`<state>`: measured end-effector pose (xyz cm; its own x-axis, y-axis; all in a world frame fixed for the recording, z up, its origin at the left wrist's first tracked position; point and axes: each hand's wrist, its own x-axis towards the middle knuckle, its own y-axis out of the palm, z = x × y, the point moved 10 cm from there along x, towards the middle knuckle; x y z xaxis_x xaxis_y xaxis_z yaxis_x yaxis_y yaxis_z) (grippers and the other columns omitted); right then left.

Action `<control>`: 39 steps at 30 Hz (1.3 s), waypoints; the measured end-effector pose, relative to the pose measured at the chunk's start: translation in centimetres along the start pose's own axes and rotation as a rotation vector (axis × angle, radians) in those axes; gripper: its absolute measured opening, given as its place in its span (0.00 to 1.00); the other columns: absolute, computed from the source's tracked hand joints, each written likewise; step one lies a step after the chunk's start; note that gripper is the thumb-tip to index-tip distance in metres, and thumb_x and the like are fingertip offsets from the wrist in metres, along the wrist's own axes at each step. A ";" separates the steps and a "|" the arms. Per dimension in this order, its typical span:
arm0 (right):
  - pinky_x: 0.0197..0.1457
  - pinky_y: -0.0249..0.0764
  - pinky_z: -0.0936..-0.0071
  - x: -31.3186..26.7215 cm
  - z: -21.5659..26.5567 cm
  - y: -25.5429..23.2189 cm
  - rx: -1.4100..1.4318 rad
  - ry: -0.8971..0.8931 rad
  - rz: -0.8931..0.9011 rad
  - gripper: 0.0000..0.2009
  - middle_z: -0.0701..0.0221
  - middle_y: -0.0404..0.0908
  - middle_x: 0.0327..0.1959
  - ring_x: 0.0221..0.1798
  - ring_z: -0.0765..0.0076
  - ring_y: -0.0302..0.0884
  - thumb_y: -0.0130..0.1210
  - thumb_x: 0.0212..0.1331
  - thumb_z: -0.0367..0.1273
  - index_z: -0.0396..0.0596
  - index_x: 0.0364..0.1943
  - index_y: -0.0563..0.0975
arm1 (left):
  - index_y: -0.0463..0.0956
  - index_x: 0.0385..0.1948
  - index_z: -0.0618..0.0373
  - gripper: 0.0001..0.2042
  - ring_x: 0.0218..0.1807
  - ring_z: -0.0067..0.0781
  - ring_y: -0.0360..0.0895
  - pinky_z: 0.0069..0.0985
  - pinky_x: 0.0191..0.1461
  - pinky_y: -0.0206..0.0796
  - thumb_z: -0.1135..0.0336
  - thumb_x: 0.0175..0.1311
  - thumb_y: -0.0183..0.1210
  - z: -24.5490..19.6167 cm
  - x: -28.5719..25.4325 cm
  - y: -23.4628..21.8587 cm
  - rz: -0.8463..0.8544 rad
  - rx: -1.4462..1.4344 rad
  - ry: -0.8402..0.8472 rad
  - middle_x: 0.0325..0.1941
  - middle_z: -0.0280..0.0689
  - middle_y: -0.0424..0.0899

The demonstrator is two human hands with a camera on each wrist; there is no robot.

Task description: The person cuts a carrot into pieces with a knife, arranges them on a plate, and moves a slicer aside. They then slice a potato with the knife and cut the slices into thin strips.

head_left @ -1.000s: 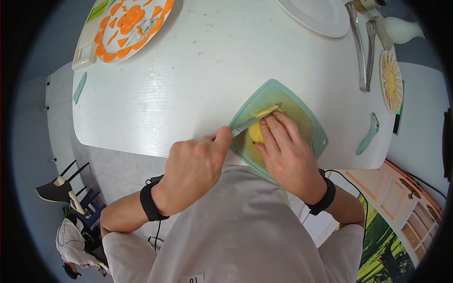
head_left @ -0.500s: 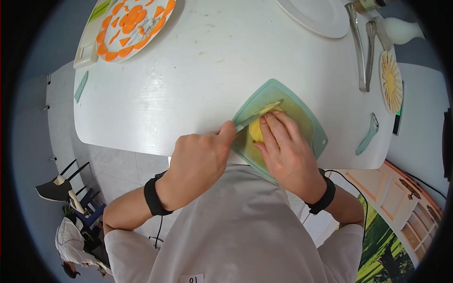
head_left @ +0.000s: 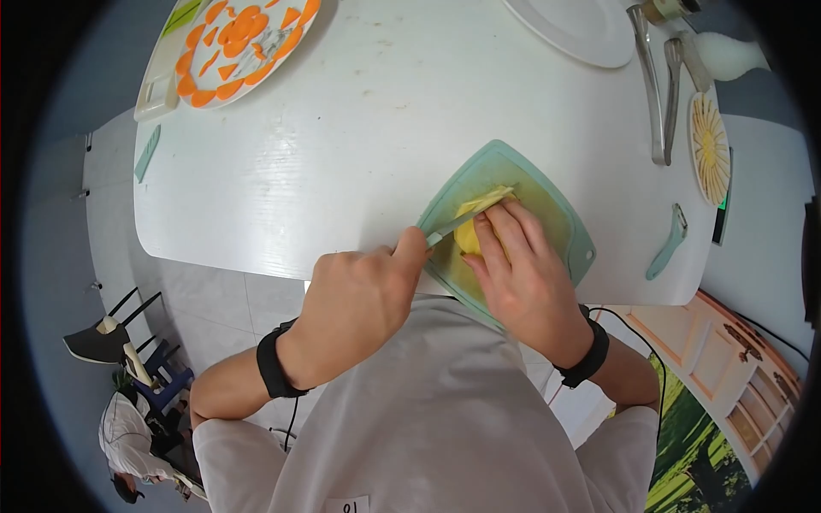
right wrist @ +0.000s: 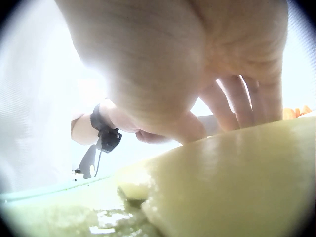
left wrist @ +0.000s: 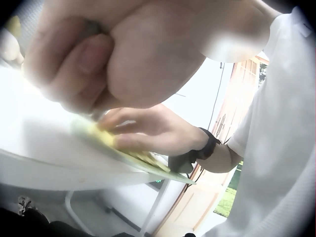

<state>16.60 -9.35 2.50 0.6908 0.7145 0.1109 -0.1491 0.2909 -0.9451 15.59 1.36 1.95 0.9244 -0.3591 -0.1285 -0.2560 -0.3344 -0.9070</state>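
Note:
In the head view, my left hand [head_left: 363, 295] grips the handle of a knife [head_left: 449, 227], its blade pointing away to the right. The blade lies along the far side of a yellow piece of fruit or vegetable flesh [head_left: 467, 239], where a thin strip [head_left: 489, 199] sits against it. My right hand [head_left: 526, 274] holds this piece down on a green cutting board [head_left: 487, 158], fingers at the blade side and thumb at the near side. From the right wrist, the thumb and fingertips press on the smooth flesh [right wrist: 237, 173]; part of the knife is hidden there.
A plate of carrot slices [head_left: 205, 77] stands at the far left, beside a small green-handled tool [head_left: 147, 156]. To the right lie metal tongs [head_left: 657, 103], a peeler [head_left: 667, 244] and an oval dish of pale slices [head_left: 709, 150]. A white plate [head_left: 590, 38] stands at the back.
My left hand slides the knife a little forward and right, then slightly back. The thin strip stands out more along the blade. My right hand stays almost still on the piece.

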 end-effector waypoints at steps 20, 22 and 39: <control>0.70 0.71 0.57 0.1 0.1 0.0 -0.010 -0.019 0.002 0.22 0.51 0.73 0.55 0.64 0.46 0.67 0.63 0.58 0.31 0.25 0.52 0.76 | 0.66 0.30 0.56 0.10 0.12 0.40 0.70 0.33 0.17 0.60 0.68 0.69 0.58 0.3 -0.3 0.0 0.033 0.074 -0.021 0.12 0.36 0.68; 0.69 0.71 0.57 0.2 0.0 -0.1 -0.005 -0.016 0.000 0.22 0.51 0.73 0.55 0.64 0.46 0.67 0.64 0.58 0.31 0.25 0.52 0.76 | 0.66 0.30 0.56 0.09 0.12 0.39 0.70 0.33 0.16 0.60 0.68 0.70 0.57 0.2 0.0 0.2 0.037 0.068 -0.010 0.12 0.36 0.69; 0.69 0.71 0.57 0.1 0.0 -0.1 0.001 -0.020 -0.010 0.22 0.51 0.73 0.55 0.64 0.48 0.68 0.62 0.60 0.31 0.24 0.53 0.76 | 0.66 0.32 0.56 0.06 0.12 0.35 0.74 0.29 0.16 0.63 0.72 0.69 0.53 0.2 1.6 1.1 0.076 0.110 0.045 0.09 0.34 0.70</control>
<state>16.69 -9.27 2.58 0.6777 0.7244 0.1263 -0.1432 0.2985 -0.9436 16.89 0.55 0.72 0.8892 -0.4195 -0.1825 -0.2900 -0.2083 -0.9341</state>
